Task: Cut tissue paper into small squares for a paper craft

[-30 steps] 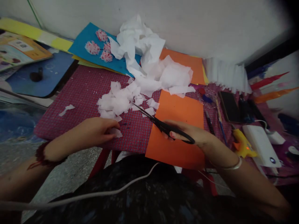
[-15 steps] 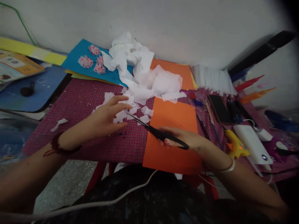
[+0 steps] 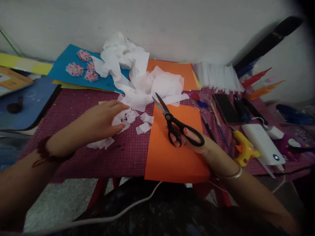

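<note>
My left hand [image 3: 103,119] is spread low over torn white tissue paper scraps [image 3: 145,127] on the checked tablecloth, thumb apart from the fingers. Some scraps lie beneath its fingers, so whether it touches them is hard to tell. In my right hand [image 3: 200,149] is a pair of black-handled scissors [image 3: 168,117], with the thumb and fingers at the handle loops. The blades are slightly parted and point up and away from me, above an orange sheet [image 3: 169,164]. Past the blade tips lies a crumpled heap of white tissue paper [image 3: 137,82].
Pink-and-white paper puffs [image 3: 75,69] rest on a blue sheet [image 3: 65,54] at back left. Along the right are a phone [image 3: 226,108], a yellow glue gun [image 3: 246,147] with its light on, a white power bank [image 3: 262,142] and a bundle of clear sticks [image 3: 218,78].
The scissors have swung from pointing left toward the scraps to pointing up and away, blades now parted. My left hand has drawn left, and scraps are bunched under it. The view has shifted slightly.
</note>
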`<move>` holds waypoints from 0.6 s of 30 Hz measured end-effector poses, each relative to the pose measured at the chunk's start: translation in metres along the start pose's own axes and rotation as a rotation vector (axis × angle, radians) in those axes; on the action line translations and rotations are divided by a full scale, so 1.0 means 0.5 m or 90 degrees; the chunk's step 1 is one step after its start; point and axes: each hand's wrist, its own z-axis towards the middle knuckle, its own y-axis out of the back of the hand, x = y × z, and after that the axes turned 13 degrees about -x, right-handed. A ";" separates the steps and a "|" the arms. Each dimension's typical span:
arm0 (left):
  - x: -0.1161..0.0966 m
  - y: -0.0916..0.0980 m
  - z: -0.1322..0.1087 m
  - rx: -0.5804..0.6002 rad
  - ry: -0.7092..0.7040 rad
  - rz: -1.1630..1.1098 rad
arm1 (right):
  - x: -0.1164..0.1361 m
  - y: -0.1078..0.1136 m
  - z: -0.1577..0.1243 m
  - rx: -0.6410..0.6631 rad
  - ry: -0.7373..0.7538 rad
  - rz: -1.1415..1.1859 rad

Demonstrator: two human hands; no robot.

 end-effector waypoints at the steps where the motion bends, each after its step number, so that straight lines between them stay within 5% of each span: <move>1: -0.015 -0.012 0.017 0.040 -0.032 -0.034 | -0.011 0.001 0.004 -0.011 -0.029 0.061; 7: -0.071 -0.102 0.117 0.138 -0.140 -0.040 | -0.027 0.001 0.012 -0.027 -0.100 0.206; 11: -0.080 -0.136 0.129 0.170 -0.125 -0.060 | -0.027 0.001 0.008 -0.009 -0.075 0.201; 14: -0.090 -0.132 0.111 0.183 -0.100 -0.097 | -0.032 0.000 0.007 -0.009 -0.064 0.190; 18: -0.059 -0.081 0.075 0.086 0.009 -0.109 | -0.035 -0.001 0.009 -0.054 -0.051 0.228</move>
